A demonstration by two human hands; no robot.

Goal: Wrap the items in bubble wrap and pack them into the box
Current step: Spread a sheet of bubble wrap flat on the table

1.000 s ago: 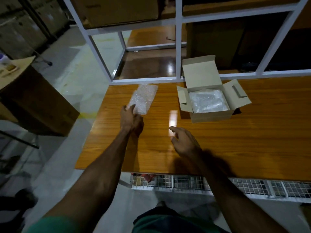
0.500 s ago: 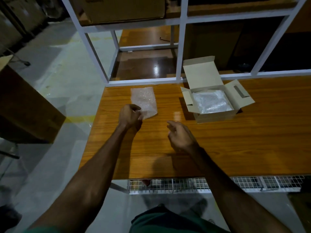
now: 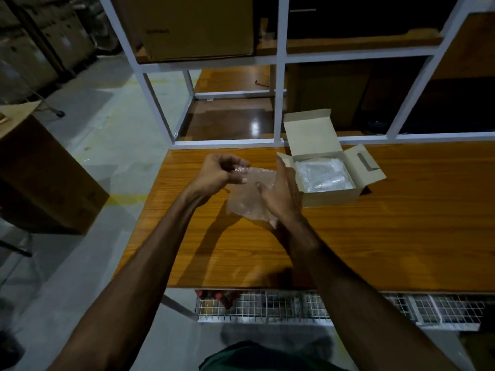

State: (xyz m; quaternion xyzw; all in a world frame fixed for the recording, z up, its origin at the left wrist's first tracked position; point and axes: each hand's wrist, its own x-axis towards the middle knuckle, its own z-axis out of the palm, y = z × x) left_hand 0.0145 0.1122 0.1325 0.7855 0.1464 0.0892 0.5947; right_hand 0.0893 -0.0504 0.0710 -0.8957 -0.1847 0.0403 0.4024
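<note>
Closest to us, under the near edge of the table (image 3: 348,236), there's a wire-mesh rack (image 3: 334,307) with something reddish tucked at its left end; we can't make out what it is.

Up on the table, we've got both hands on a sheet of bubble wrap (image 3: 247,202), lifted clear of the wood and hanging between them. Our left hand (image 3: 223,171) pinches the top edge with curled fingers. Our right hand (image 3: 281,195) grips the sheet's right side, thumb pressed onto the plastic. We can't tell whether any item sits inside this sheet; it reads as flat and see-through, so we'd judge this wrap is only being readied.

Just beyond the right hand, the cardboard box (image 3: 332,195) stands open, lid flap upright, side flaps splayed. Inside lies a wrapped bundle (image 3: 321,175), pale and crinkled, so we'd say at least one item is already wrapped and packed. Left to do, by our reckoning: wrap whatever goes in this sheet, drop it in, close the flaps.

Farthest off, a white shelf frame (image 3: 280,76) carries a big carton (image 3: 198,25).
</note>
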